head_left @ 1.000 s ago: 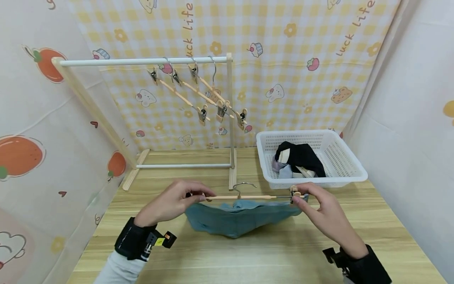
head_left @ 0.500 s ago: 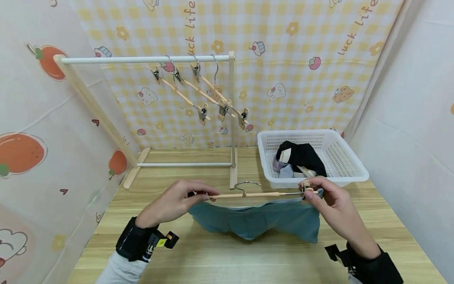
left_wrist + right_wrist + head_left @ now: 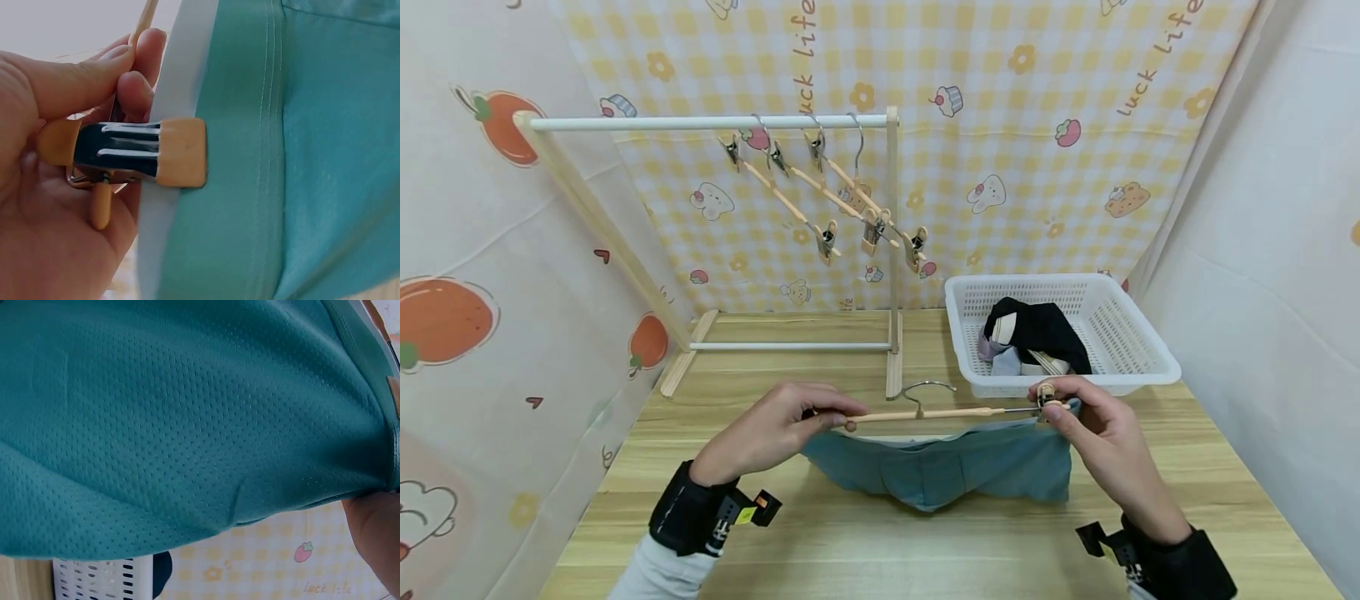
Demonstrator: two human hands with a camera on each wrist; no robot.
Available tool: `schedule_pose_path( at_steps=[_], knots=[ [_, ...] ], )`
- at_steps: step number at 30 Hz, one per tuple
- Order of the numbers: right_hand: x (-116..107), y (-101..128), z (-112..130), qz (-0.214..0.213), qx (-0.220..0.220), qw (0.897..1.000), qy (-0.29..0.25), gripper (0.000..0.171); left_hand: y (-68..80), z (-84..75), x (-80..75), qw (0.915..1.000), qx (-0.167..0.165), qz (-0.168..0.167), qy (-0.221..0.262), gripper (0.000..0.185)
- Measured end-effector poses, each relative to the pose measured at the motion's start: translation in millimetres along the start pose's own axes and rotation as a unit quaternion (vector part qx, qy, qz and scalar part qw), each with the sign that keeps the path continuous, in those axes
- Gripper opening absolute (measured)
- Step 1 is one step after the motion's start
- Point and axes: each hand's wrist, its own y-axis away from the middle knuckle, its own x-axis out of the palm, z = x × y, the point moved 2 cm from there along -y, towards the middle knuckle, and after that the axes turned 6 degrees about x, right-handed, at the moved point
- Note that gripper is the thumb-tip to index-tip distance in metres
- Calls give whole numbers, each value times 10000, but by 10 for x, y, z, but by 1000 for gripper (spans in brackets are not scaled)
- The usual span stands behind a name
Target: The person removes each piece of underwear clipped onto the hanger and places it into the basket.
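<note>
A wooden clip hanger (image 3: 951,412) with a metal hook is held level over the table. My left hand (image 3: 767,425) grips its left end, thumb and fingers around the bar. Beside those fingers, in the left wrist view, a clip (image 3: 181,153) bites onto the waistband of a teal garment (image 3: 925,467). At the other end, my right hand (image 3: 1105,433) pinches the right clip (image 3: 1045,398) by the garment's top corner. Stretched between the hands, the garment hangs below the bar. Its perforated fabric fills most of the right wrist view, where only part of the hand shows.
Behind the hands stands a rack (image 3: 715,123) with several clip hangers on the right part of its white rail. A white basket (image 3: 1138,350) at the back right holds folded clothes (image 3: 1045,329), black and pale ones. The wooden table (image 3: 880,554) runs beneath.
My right hand has moved right with the hanger's clip, and the garment now hangs wider and smoother between both hands. The left hand has shifted slightly right. Little differs over the last half second.
</note>
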Motion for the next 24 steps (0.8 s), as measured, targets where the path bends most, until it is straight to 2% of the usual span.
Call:
schedule_pose_path(
  at_steps=[3,6,8,10,13,15,17,20,24],
  knots=[
    [11,4,-18,-118,-43,9999,-103,22,-26,-28,35,9991,20,-89,-419,26],
    [34,7,-32,-205,-76,9996,-183,23,-60,-84,93,9918,189,-232,-1241,21],
    [50,9,-41,-234,-38,9996,-172,23,-86,-133,141,9812,295,-354,-1872,20],
    [61,13,-50,-258,41,9996,-118,22,-109,-168,193,9650,461,-516,-2530,23],
    [65,20,-62,-311,157,9994,69,20,-134,-209,252,9405,705,-836,-3217,21],
    [66,21,-67,-351,214,9990,145,20,-144,-220,277,9281,893,-1069,-3454,17],
    [67,21,-71,-391,223,9989,151,19,-146,-223,291,9210,1030,-1248,-3544,14],
    [74,19,-77,-474,206,9987,13,19,-147,-211,305,9153,1115,-1398,-3610,14],
    [92,15,-95,-660,139,9975,-197,19,-149,-199,311,9122,1103,-1465,-3663,13]
  ],
)
